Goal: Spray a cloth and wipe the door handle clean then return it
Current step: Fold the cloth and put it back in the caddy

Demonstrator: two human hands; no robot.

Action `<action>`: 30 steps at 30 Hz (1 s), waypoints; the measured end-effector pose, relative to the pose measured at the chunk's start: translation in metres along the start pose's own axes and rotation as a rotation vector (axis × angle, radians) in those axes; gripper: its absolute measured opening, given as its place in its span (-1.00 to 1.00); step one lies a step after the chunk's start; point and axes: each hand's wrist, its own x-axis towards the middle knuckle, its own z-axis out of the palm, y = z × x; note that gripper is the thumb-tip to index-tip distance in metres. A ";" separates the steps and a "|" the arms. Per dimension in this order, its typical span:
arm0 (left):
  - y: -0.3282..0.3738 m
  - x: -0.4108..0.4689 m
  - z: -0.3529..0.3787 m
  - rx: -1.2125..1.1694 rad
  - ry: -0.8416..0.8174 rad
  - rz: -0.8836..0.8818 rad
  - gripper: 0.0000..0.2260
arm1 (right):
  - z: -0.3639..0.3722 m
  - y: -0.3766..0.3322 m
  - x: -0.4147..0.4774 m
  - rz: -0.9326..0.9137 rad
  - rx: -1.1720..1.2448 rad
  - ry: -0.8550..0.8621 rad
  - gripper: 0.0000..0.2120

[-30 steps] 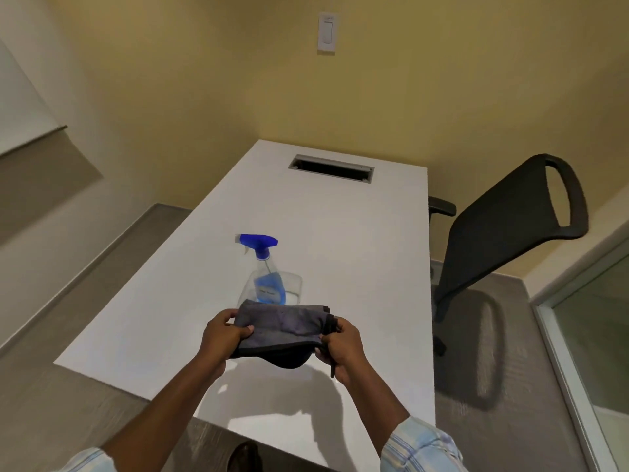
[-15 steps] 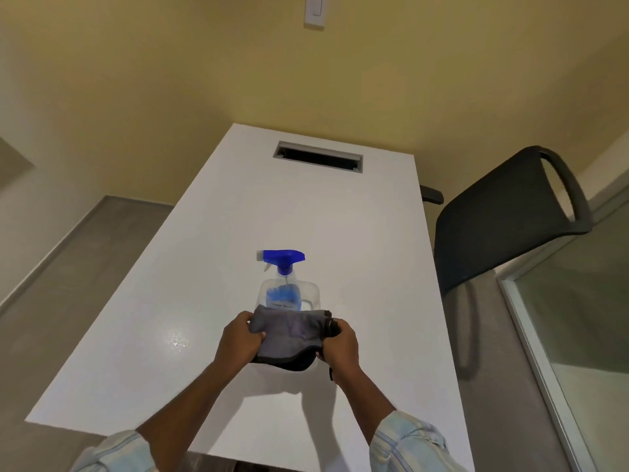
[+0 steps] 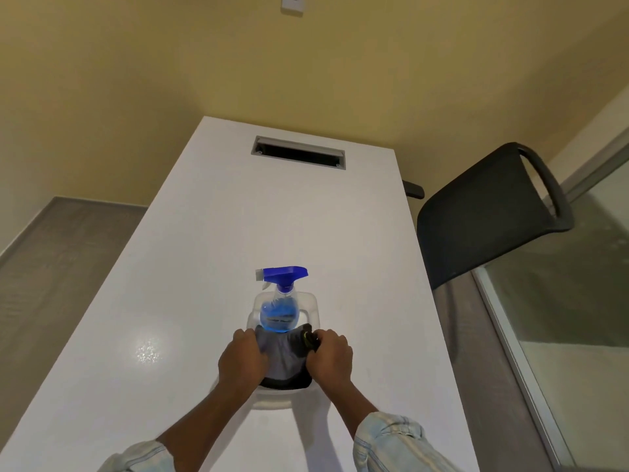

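On the near part of the white tabletop [image 3: 211,253], the left hand [image 3: 242,362] and right hand [image 3: 329,356] each grip a side of the folded grey cloth [image 3: 284,356], fingers closed on it. Just beyond it stands the blue-topped spray bottle [image 3: 281,303].

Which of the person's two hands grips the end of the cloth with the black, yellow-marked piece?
The right hand. The black, yellow-marked piece sits at the edge of the grey cloth by its fingers; the left hand grips the plain grey end.
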 end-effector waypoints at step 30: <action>-0.046 0.022 0.015 -0.021 -0.017 0.137 -0.69 | 0.019 0.013 0.005 -0.002 0.050 -0.008 -0.60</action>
